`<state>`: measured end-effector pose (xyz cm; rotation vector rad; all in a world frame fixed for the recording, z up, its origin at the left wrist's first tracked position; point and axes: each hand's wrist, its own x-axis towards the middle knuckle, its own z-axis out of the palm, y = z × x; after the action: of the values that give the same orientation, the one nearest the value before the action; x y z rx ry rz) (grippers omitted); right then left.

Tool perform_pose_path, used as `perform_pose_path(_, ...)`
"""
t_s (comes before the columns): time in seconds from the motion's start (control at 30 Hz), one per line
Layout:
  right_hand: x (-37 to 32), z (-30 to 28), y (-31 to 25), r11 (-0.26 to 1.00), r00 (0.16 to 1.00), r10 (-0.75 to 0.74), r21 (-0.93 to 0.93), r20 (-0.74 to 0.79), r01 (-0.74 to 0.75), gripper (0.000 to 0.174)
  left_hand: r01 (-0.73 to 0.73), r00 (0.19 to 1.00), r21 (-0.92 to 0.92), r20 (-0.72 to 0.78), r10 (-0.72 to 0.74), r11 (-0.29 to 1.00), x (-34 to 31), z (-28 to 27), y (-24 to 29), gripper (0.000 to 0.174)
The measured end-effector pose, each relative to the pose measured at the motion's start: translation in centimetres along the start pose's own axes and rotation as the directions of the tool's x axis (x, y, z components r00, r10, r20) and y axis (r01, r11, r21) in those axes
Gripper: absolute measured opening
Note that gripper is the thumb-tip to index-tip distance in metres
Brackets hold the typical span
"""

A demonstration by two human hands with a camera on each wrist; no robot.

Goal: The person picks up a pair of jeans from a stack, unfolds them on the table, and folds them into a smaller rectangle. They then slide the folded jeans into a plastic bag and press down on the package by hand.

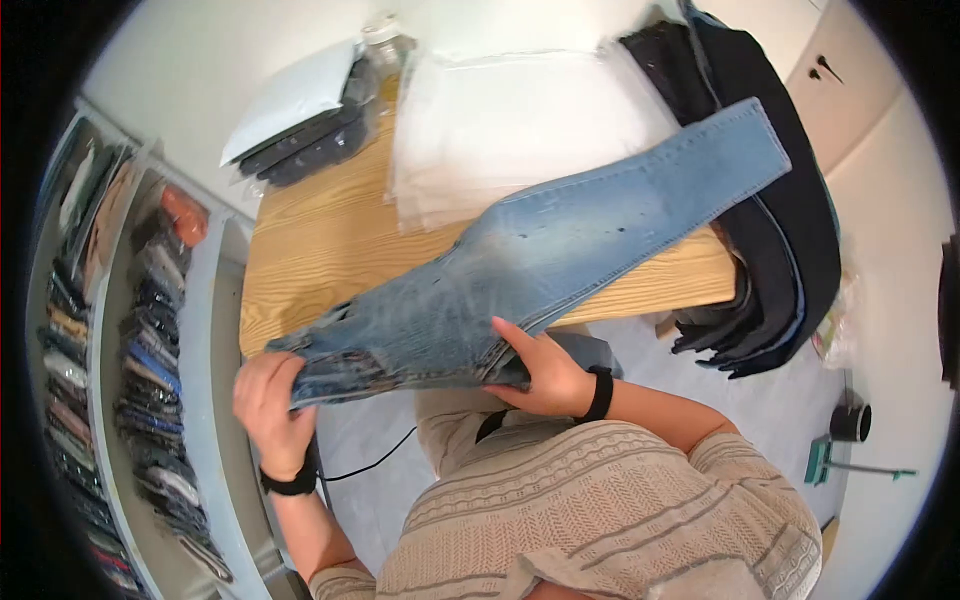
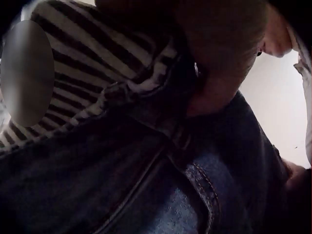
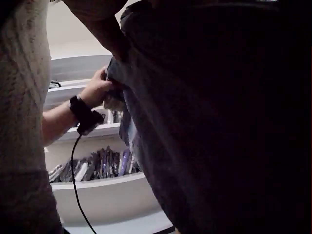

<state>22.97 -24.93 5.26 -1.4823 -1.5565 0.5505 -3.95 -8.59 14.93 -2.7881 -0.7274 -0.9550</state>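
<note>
A pair of faded blue jeans (image 1: pixel 600 220) lies slantwise across the table's front edge, its legs stretched toward the back right. At the waist end my left hand (image 1: pixel 270 400) grips the denim, fingers over the top. My right hand (image 1: pixel 545 370) holds the near edge partway along, thumb on top and its other fingers hidden underneath. Close up in the left wrist view, dark denim (image 2: pixel 141 165) and a striped cloth (image 2: pixel 92 58) lie beside the left hand (image 2: pixel 219 63). The right wrist view shows the jeans (image 3: pixel 204 122) hanging dark and close to the camera.
Clear plastic bags (image 1: pixel 530 120) are stacked on the wooden table (image 1: pixel 320 240). Packed garments (image 1: pixel 300 110) sit at its back left. Dark trousers (image 1: pixel 780 210) hang over the right edge. Shelves (image 1: pixel 205 330) of bagged clothes stand at left. A black cable (image 1: pixel 375 463) trails from the left wrist.
</note>
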Motion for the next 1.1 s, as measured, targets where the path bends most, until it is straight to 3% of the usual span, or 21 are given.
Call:
perform_pose_path(0.07, -2.2, -0.2, 1.7, 0.996, 0.997, 0.074, -0.056, -0.018, -0.075, 0.070, -0.029, 0.999, 0.050, -0.027, 0.030, 0.998, 0.8, -1.4, 0.6, 0.044)
perform_pose_path(0.13, -4.5, 0.1, 4.5, 0.977, 0.968, -0.210, -0.067, -0.139, 0.202, 0.077, -0.051, 0.997, 0.082, -0.046, 0.055, 0.995, 1.8, -3.0, 1.1, 0.041)
perform_pose_path(0.2, -6.7, -0.5, 5.7, 0.961, 0.944, -0.276, -0.055, -0.182, 0.271, 0.075, -0.046, 0.993, 0.140, -0.103, 0.061, 0.989, 2.5, -4.2, 1.4, 0.038)
perform_pose_path(0.27, -8.7, -1.2, 6.0, 0.986, 0.988, -0.115, -0.132, -0.099, 0.102, 0.079, -0.027, 0.989, 0.134, -0.139, 0.046, 0.991, 3.0, -5.6, 1.9, 0.037)
perform_pose_path(0.3, -9.2, -1.6, 5.5, 0.980, 0.994, -0.007, -0.198, -0.112, -0.015, 0.065, -0.028, 0.987, 0.129, -0.156, 0.048, 0.991, 3.5, -6.4, 2.4, 0.037)
perform_pose_path(0.33, -10.3, -1.6, 6.7, 0.980, 0.993, -0.001, -0.196, -0.120, -0.022, 0.065, -0.029, 0.983, 0.125, -0.175, 0.051, 0.992, 3.8, -7.1, 2.9, 0.037)
perform_pose_path(0.4, -12.3, -1.1, 10.2, 0.932, 0.953, 0.033, -0.334, -0.303, -0.139, 0.049, -0.034, 0.974, 0.168, -0.217, 0.070, 0.985, 4.1, -8.5, 3.3, 0.034)
perform_pose_path(0.43, -12.1, -2.0, 9.4, 0.902, 0.905, 0.158, -0.316, -0.396, -0.296, 0.035, -0.023, 0.972, 0.230, -0.221, 0.075, 0.973, 4.5, -9.3, 3.3, 0.034)
perform_pose_path(0.47, -12.0, -2.8, 8.8, 0.901, 0.901, 0.161, -0.312, -0.403, -0.301, 0.035, -0.014, 0.970, 0.292, -0.228, 0.084, 0.956, 4.4, -10.1, 3.4, 0.033)
perform_pose_path(0.53, -11.5, -4.3, 8.3, 0.789, 0.780, -0.035, -0.496, -0.624, -0.361, 0.032, -0.021, 0.967, 0.299, -0.236, 0.096, 0.954, 4.2, -12.2, 3.2, 0.031)
perform_pose_path(0.6, -11.0, -5.2, 8.5, 0.760, 0.721, -0.099, -0.520, -0.686, -0.390, 0.029, -0.008, 0.954, 0.396, -0.273, 0.126, 0.918, 4.0, -13.9, 3.8, 0.033)
perform_pose_path(0.63, -10.6, -5.7, 8.6, 0.729, 0.663, -0.165, -0.543, -0.730, -0.417, 0.026, -0.069, 0.948, 0.264, -0.283, 0.146, 0.962, 3.4, -14.9, 3.2, 0.036)
perform_pose_path(0.67, -10.3, -6.2, 8.7, 0.731, 0.658, -0.169, -0.541, -0.734, -0.415, 0.026, -0.107, 0.942, 0.392, -0.255, 0.220, 0.914, 2.9, -16.2, 2.5, 0.039)
perform_pose_path(0.7, -10.1, -6.7, 8.7, 0.733, 0.680, -0.161, -0.548, -0.716, -0.403, 0.023, -0.104, 0.962, 0.372, -0.197, 0.187, 0.923, 3.3, -18.2, 2.2, 0.041)
perform_pose_path(0.8, -9.6, -7.8, 8.8, 0.748, 0.734, -0.144, -0.558, -0.664, -0.359, 0.017, -0.110, 0.925, 0.356, -0.304, 0.227, 0.928, 1.7, -19.1, 2.5, 0.043)
perform_pose_path(0.87, -10.0, -7.9, 9.4, 0.734, 0.822, -0.100, -0.599, -0.561, -0.320, 0.018, -0.053, 0.892, 0.294, -0.416, 0.178, 0.954, 0.5, -20.5, 2.4, 0.047)
perform_pose_path(0.93, -10.5, -8.1, 9.6, 0.751, 0.819, -0.137, -0.597, -0.558, -0.281, 0.018, 0.016, 0.875, 0.240, -0.473, 0.103, 0.971, 1.3, -20.5, 3.9, 0.050)
perform_pose_path(1.0, -10.9, -8.5, 9.5, 0.767, 0.815, -0.171, -0.594, -0.554, -0.243, 0.020, -0.001, 0.763, 0.393, -0.594, 0.254, 0.920, 2.6, -20.7, 5.2, 0.032)
perform_pose_path(1.1, -11.2, -10.6, 6.6, 0.773, 0.724, -0.300, -0.603, -0.621, -0.197, 0.024, 0.045, 0.733, 0.379, -0.641, 0.227, 0.924, -0.2, -23.9, 0.5, 0.030)
